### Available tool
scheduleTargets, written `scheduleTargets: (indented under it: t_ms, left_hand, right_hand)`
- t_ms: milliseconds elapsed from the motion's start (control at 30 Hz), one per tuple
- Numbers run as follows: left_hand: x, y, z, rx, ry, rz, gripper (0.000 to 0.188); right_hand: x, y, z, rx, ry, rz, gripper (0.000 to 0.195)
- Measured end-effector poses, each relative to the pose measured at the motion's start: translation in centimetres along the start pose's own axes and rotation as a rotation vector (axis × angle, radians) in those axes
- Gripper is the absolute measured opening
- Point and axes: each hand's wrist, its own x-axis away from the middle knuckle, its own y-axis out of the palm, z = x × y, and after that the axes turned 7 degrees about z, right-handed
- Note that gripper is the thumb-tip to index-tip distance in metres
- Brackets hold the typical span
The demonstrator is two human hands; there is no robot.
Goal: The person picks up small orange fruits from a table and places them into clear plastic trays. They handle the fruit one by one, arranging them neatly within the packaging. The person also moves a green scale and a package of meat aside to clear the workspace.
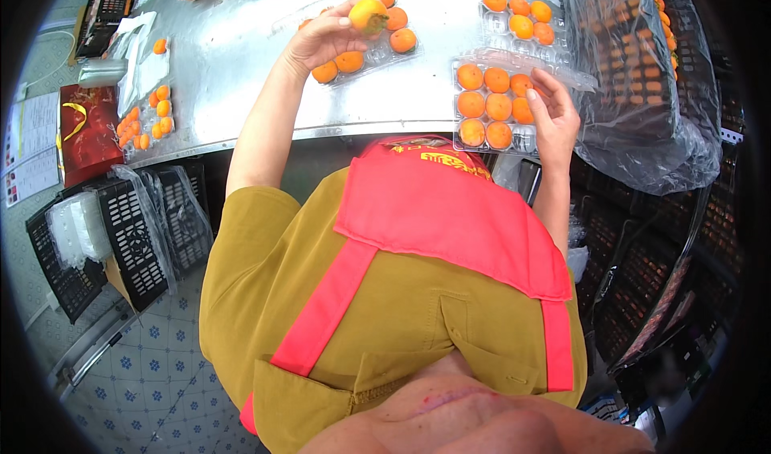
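My left hand (325, 38) holds an orange-yellow persimmon (368, 15), its green calyx showing. It is raised over a clear plastic tray (379, 53) partly filled with persimmons, some hidden behind the hand. On the right, a second clear tray (527, 139) at the table's front edge holds rows of persimmons (498, 106), with its front right cup bare. My right hand (554, 108) is at this tray's right side, thumb and fingers apart. Its fingertips meet the right edge of a persimmon (520, 84) in the back row.
Behind the near right tray is another part-filled tray (497, 23). A plastic-lined black crate (626, 44) stands at the right. Loose persimmons (162, 108) and a red gift bag (90, 132) are at the far left of the metal table (229, 80). Black crates (135, 243) stand below.
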Motion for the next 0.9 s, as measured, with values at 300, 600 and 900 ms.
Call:
scheduleTargets:
  t_ms: [300,600,900]
  left_hand:
    - [-0.2,0.3,-0.1,-0.382,0.072,0.093,0.060]
    - [-0.3,0.5,-0.6,-1.117,-0.029,0.184,0.050]
    - [0.2,3.0,-1.8,-1.536,0.236,0.111,0.042]
  right_hand:
    - [0.0,0.1,-0.3,0.003,0.018,-0.002,0.033]
    - [0.0,0.1,0.1,-0.004,0.016,-0.010,0.034]
    - [0.2,-0.1,0.1,-0.014,0.012,-0.009,0.033]
